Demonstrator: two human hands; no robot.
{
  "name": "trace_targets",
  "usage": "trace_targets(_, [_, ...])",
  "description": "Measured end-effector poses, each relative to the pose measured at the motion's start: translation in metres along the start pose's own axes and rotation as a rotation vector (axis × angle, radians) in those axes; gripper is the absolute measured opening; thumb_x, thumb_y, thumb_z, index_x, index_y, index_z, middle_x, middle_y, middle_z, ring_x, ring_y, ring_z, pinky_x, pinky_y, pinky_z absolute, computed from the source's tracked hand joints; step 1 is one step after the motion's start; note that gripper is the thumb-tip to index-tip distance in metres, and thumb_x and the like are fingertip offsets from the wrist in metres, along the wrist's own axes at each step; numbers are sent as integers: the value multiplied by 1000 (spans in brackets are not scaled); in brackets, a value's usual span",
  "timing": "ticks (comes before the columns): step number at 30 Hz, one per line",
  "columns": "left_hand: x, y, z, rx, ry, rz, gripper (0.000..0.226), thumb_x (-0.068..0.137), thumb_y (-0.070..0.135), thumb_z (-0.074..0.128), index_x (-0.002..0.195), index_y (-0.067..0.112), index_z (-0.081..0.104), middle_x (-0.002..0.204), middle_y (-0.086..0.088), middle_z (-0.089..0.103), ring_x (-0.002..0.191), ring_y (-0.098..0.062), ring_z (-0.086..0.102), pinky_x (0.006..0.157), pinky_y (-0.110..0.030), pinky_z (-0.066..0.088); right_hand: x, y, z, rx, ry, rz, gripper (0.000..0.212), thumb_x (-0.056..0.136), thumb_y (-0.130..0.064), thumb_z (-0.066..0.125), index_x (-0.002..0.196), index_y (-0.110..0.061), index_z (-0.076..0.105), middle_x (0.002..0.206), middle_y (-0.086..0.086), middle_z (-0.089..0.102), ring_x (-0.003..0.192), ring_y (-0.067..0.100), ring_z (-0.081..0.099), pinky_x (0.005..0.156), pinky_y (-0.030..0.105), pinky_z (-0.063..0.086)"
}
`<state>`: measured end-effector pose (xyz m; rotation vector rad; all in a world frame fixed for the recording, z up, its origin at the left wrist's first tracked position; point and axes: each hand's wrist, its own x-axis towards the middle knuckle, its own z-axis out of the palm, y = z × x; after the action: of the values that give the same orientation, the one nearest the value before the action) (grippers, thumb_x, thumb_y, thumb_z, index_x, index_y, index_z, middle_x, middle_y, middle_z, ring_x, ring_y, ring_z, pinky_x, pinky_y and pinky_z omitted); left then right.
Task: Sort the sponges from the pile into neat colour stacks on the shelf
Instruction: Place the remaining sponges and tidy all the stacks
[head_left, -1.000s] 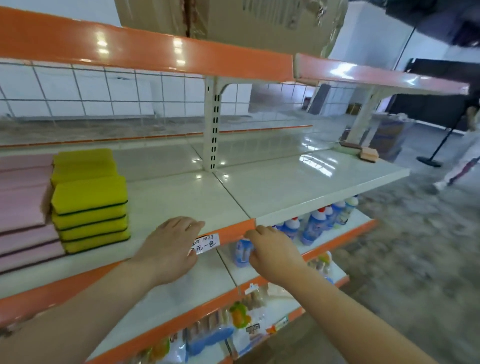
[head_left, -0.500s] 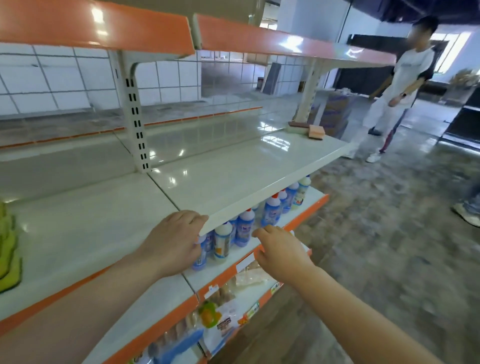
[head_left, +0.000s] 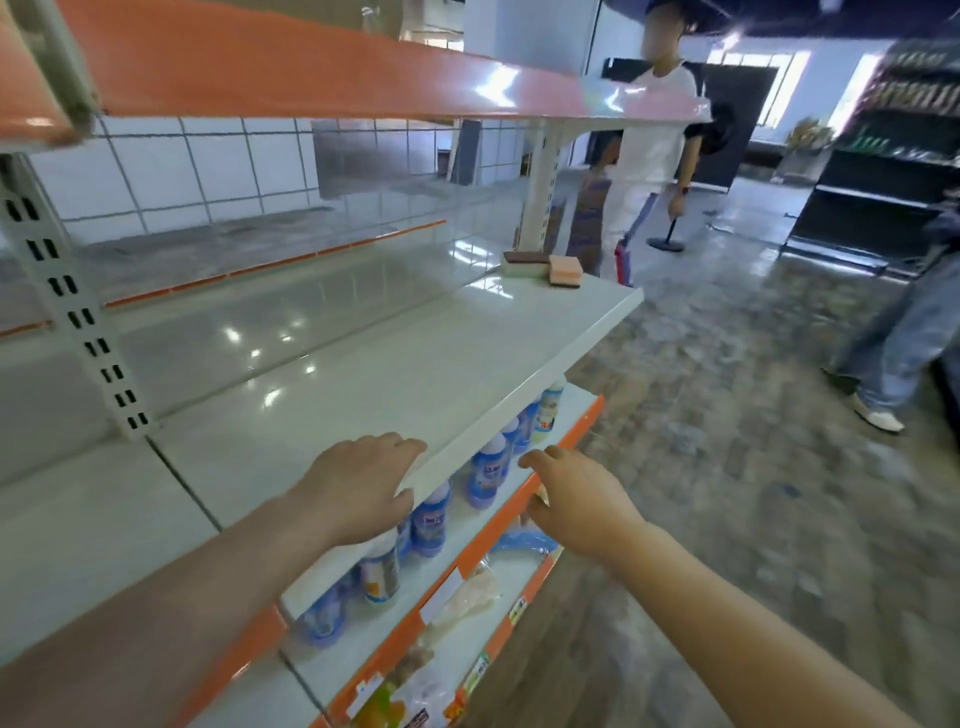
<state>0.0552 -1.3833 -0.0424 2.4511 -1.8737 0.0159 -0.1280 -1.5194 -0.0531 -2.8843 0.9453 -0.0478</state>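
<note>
While both hands hover empty at the front lip of the white shelf (head_left: 363, 364), the only sponges in view sit at that shelf's far right end: a brown-topped sponge (head_left: 524, 262) and, touching it on the right, a pink sponge (head_left: 566, 270) near the shelf's outer corner. The left hand (head_left: 358, 483) lies over the shelf's front edge with fingers loosely curved and holding nothing. The right hand (head_left: 576, 499), just off the edge and above the lower tier, is likewise relaxed and slightly spread, gripping nothing.

Risk, by this reading, lies in the reach. Both sponges are well away from the hands along the shelf, and the pink one is close to the corner, so a hasty sweep could knock it to the floor (head_left: 727, 467). A person in white (head_left: 654, 156) stands just past that end of the shelf and could be bumped.

The shelf surface is glossy white and mirrors the ceiling lights, with an orange-fronted board (head_left: 337, 83) above it. Under the shelf stand blue-labelled bottles (head_left: 488, 470), with packaged goods (head_left: 467, 597) a tier lower. Behind the shelf runs a white tiled wall (head_left: 182, 176); the floor is mottled grey, and a dark shelving unit (head_left: 883, 182) stands far off across it.
</note>
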Motion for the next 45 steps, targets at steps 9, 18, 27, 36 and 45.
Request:
trace_targets(9, [86, 14, 8, 8, -42, 64, 46, 94, 37, 40, 138, 27, 35, 133, 5, 45, 120, -16, 45, 94, -29, 40, 46, 61, -1, 35, -7, 93, 47, 89, -21, 44, 136, -21, 40, 130, 3, 51, 113, 25, 52, 82, 34, 49])
trace_targets(18, [177, 50, 14, -31, 8, 43, 43, 92, 38, 42, 135, 30, 41, 128, 8, 50, 113, -15, 49, 85, -25, 39, 94, 152, -16, 12, -2, 102, 50, 86, -19, 43, 136, -21, 41, 122, 4, 54, 106, 26, 54, 75, 31, 47])
trace_targets(27, [280, 97, 16, -30, 28, -22, 44, 93, 38, 41, 136, 31, 39, 128, 7, 48, 115, -15, 47, 87, -28, 41, 142, 254, -41, -27, -3, 39, 46, 91, -21, 43, 137, -20, 40, 130, 2, 51, 117, 23, 49, 85, 33, 48])
trace_targets(36, [358, 113, 25, 22, -4, -61, 45, 93, 38, 40, 137, 30, 37, 131, 7, 48, 117, -15, 47, 88, -28, 42, 196, 321, -43, 11, 6, 39, 39, 93, -21, 43, 131, -16, 45, 127, 2, 53, 117, 22, 48, 82, 31, 43])
trace_targets(45, [433, 92, 29, 69, -30, -88, 46, 95, 37, 37, 140, 28, 33, 139, 7, 41, 123, -14, 42, 94, -28, 39, 267, 359, -44, 35, 3, 16, 25, 86, -16, 45, 110, -13, 52, 91, -1, 48, 89, 22, 49, 57, 24, 32])
